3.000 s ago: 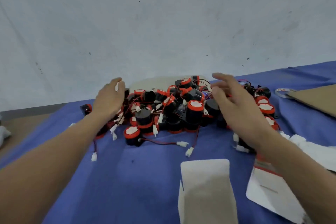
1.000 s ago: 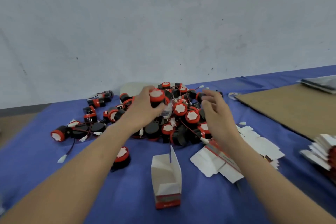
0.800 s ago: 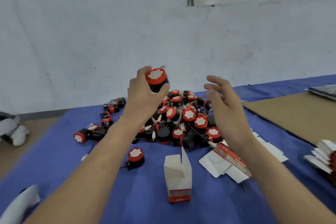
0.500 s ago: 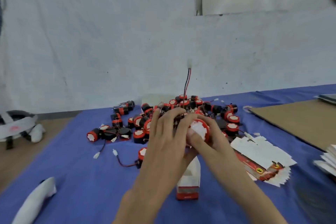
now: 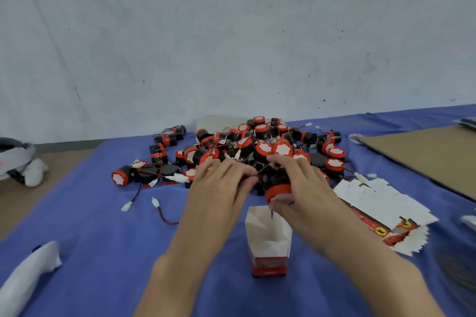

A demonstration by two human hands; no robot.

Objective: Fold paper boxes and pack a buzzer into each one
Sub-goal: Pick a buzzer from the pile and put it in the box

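The work surface is a blue cloth; a folded paper box stands upright on it at centre front, red base down, top flaps open.

Right hand: fingers curled over a buzzer, thumb under its red rim; the buzzer is held clear of the cloth, just above and behind the open mouth of the box, not yet inside it.

Left hand: fingers bent, thumb and fingertips closed together on the wire lead at the rear of the held buzzer; the palm faces down.

A pile of buzzers, black bodies with red rims and white faces, lies behind both hands; several loose units lie to its left, with white connectors trailing on the cloth.

A stack of flat box blanks lies to the right of the box, apart from it; a brown cardboard sheet lies further right.

A white object lies at the lower left of the cloth; its type cannot be determined.
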